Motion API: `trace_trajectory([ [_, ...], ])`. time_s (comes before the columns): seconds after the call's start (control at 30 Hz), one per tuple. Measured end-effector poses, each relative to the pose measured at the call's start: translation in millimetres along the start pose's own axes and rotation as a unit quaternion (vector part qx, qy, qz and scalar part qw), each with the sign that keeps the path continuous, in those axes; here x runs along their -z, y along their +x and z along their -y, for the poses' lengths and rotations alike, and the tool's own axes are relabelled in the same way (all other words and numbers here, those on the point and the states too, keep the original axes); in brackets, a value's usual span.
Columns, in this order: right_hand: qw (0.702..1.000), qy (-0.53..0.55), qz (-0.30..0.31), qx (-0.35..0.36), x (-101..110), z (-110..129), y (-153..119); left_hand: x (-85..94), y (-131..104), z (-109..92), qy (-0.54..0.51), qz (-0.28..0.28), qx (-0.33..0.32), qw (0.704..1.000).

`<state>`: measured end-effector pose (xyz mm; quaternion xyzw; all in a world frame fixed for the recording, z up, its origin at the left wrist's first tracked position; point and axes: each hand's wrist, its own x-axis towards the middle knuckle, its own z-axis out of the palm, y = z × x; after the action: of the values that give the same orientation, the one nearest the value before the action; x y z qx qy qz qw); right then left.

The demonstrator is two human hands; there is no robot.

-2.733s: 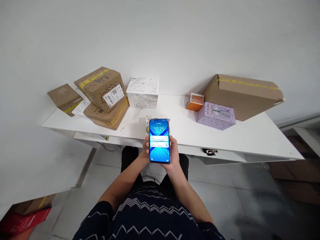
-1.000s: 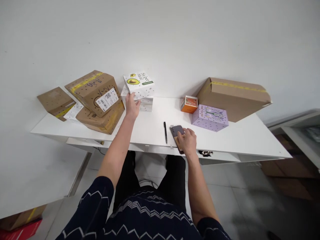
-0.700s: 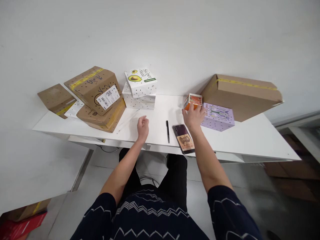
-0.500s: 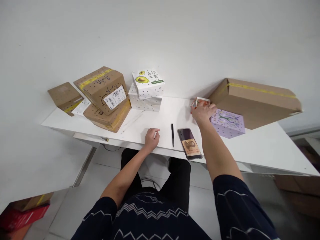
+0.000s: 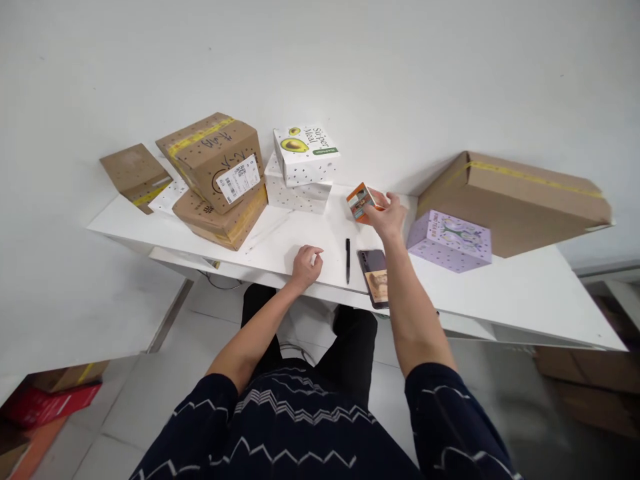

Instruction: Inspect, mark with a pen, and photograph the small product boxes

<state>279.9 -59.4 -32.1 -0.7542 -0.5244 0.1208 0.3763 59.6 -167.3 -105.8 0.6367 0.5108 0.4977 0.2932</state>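
My right hand [image 5: 389, 216] grips a small orange box [image 5: 361, 201], lifted and tilted above the white desk [image 5: 500, 283]. My left hand [image 5: 306, 261] rests on the desk near its front edge, fingers curled, holding nothing. Between the hands lies a black pen [image 5: 347, 260]. A phone [image 5: 375, 277] lies face down beside the pen, partly hidden under my right forearm.
A white avocado-printed box [image 5: 306, 155] sits on another white dotted box [image 5: 295, 192]. Several brown cartons [image 5: 215, 160] are stacked at the left. A lilac box [image 5: 449, 241] and a large flat carton [image 5: 515, 200] lie at the right. Red and brown boxes [image 5: 45, 400] are on the floor.
The phone went from both hands onto the desk. My left hand put the avocado box on the white box, then dropped to the desk front. My right hand picked up the orange box.
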Motion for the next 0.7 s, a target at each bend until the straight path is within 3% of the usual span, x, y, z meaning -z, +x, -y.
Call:
trace_trajectory([
  [0.1, 0.993, 0.103, 0.048, 0.041, 5, 5, -50, 8.9, 1, 1, -0.077, -0.096, 0.042, 0.992],
  [0.2, 0.972, 0.155, 0.102, 0.146, 8, 4, -107, 23.6, -4, 3, -0.132, -0.192, 0.094, 0.968],
  [0.27, 0.949, 0.157, 0.169, 0.213, 8, 1, -136, 34.2, -12, 4, -0.152, -0.203, 0.101, 0.962],
  [0.37, 0.929, 0.141, 0.225, 0.257, 8, -6, -160, 45.2, -27, 4, -0.154, -0.163, 0.083, 0.971],
  [0.47, 0.944, 0.12, 0.196, 0.236, 6, -12, -171, 47.2, -37, 1, -0.136, -0.119, 0.069, 0.981],
  [0.57, 0.964, 0.13, 0.157, 0.171, 2, -15, -181, 43.2, -36, -1, -0.104, -0.097, 0.06, 0.988],
  [0.7, 0.958, 0.212, 0.188, 0.052, -1, -12, -194, 37.5, -29, -5, -0.06, -0.084, 0.074, 0.992],
])
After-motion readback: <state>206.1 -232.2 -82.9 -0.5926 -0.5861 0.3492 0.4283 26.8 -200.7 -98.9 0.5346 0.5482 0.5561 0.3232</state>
